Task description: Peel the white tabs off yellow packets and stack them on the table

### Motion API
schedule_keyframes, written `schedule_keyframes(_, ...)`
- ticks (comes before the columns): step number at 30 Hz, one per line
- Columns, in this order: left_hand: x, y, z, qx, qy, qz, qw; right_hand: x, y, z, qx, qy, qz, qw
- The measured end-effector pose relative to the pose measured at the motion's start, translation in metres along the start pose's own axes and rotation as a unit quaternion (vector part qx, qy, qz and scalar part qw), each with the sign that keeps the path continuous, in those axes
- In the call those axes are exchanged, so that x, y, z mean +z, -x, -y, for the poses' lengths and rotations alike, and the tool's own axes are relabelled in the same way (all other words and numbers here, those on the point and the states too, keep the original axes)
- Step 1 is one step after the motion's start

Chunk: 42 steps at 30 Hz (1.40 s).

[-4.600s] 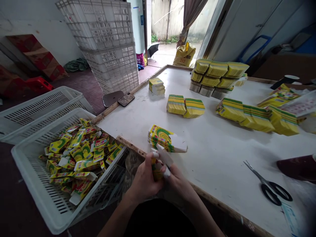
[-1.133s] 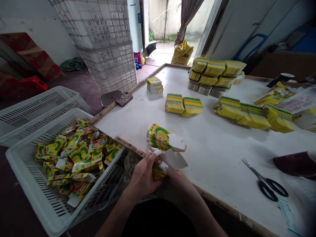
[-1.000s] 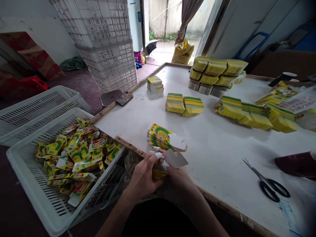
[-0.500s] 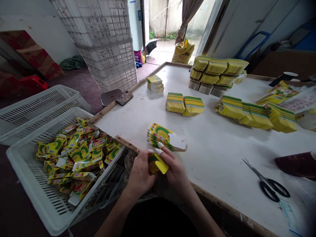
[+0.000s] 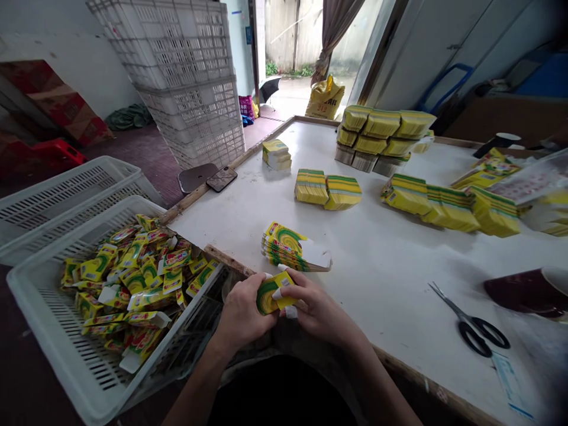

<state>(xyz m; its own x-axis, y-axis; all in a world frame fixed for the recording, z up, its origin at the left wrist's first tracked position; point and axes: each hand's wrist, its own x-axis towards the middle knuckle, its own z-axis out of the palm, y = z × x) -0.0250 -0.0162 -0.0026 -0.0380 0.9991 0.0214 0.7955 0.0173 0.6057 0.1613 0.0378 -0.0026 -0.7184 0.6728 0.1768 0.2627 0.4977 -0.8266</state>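
Between both hands, at the table's near edge, is a small yellow and green cardboard box (image 5: 268,297). My left hand (image 5: 244,307) is closed around its left side. With white-covered fingertips, my right hand (image 5: 313,305) grips the right end, where a barcode shows. The box's underside is hidden by the fingers. Just beyond the hands lies a fanned stack of flat printed cartons (image 5: 288,245), white flaps pointing right. To the left, a white plastic basket (image 5: 44,319) holds many small yellow boxes (image 5: 137,272).
Carton bundles (image 5: 328,189) stand mid-table, with more in a row (image 5: 448,204) at right and a tall pile (image 5: 381,136) behind. Scissors (image 5: 474,328), a dark red cup (image 5: 519,290) and a phone (image 5: 222,178) lie on the table. Stacked crates (image 5: 186,83) rise at far left.
The box in my hands has turned, so its barcode end now faces up. The right fingers have shifted over that end, and the yellow flap no longer sticks out. The view has moved slightly.
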Motion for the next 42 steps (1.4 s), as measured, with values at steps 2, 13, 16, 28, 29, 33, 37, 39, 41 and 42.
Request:
schedule_keyframes(2, 0.001, 0.000, 0.000, 0.002, -0.013, -0.004, 1.000, 0.008, 0.001, 0.001, 0.012, -0.006, -0.035, 0.999)
schedule_keyframes(13, -0.015, -0.015, 0.034, -0.049, 0.460, -0.361, 0.809, -0.004, -0.016, -0.033, 0.089, 0.118, -0.222, 0.964)
schedule_keyframes(16, -0.024, -0.024, 0.059, -0.145, 0.504, -0.393, 0.755, -0.017, -0.033, -0.046, 0.136, 0.219, -0.233, 0.938)
schedule_keyframes(28, 0.021, -0.016, 0.053, -0.179, 0.478, -0.286, 0.811, -0.011, -0.053, -0.041, 0.203, 0.332, -0.148, 0.909)
schedule_keyframes(29, 0.020, -0.015, 0.050, -0.173, 0.473, -0.286, 0.815, -0.011, -0.054, -0.040, 0.203, 0.336, -0.143, 0.908)
schedule_keyframes(33, 0.018, -0.011, 0.038, -0.151, 0.469, -0.258, 0.831, -0.011, -0.056, -0.037, 0.206, 0.348, -0.127, 0.906)
schedule_keyframes(37, 0.021, -0.007, 0.026, -0.136, 0.482, -0.210, 0.840, -0.014, -0.057, -0.035, 0.216, 0.358, -0.117, 0.901)
schedule_keyframes(39, 0.022, -0.006, 0.021, -0.132, 0.488, -0.196, 0.840, -0.019, -0.059, -0.035, 0.215, 0.361, -0.103, 0.902)
schedule_keyframes(41, 0.022, -0.005, 0.017, -0.129, 0.494, -0.186, 0.840, -0.023, -0.061, -0.034, 0.212, 0.361, -0.087, 0.904)
schedule_keyframes(42, 0.022, -0.005, 0.016, -0.128, 0.496, -0.181, 0.839, -0.025, -0.063, -0.033, 0.211, 0.361, -0.080, 0.905)
